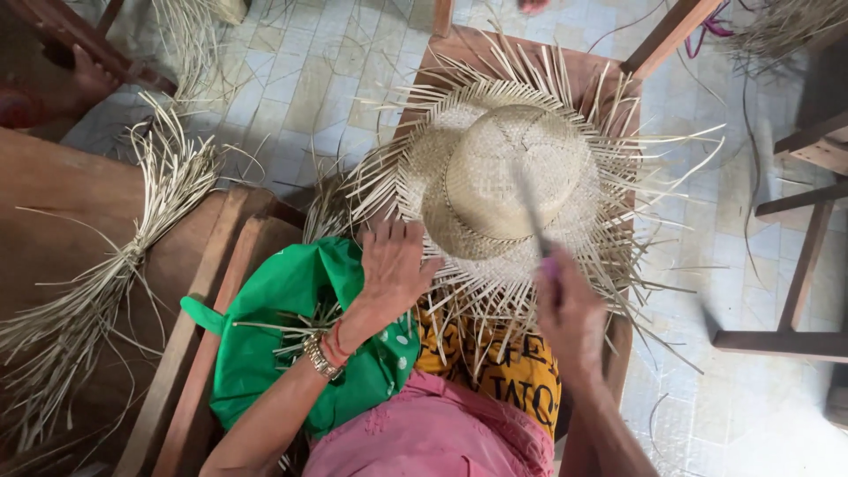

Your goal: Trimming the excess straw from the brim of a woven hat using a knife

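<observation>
I see the half-woven pale straw hat (508, 177) on the wooden worktop (609, 79), my left hand (393, 265) flat on its fringed brim, my right hand (570, 309) gripping a thin blurred blade (530, 208), trimming, I judge; next needs steadiness.

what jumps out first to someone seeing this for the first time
A half-woven straw hat sits centre frame on a wooden stool, loose strands fanning out from its brim. The left hand rests on the brim's near edge, while the right hand, blurred, holds a thin tool over the crown. A green cloth bag lies on the lap, and a tied bundle of straw lies far left.
</observation>
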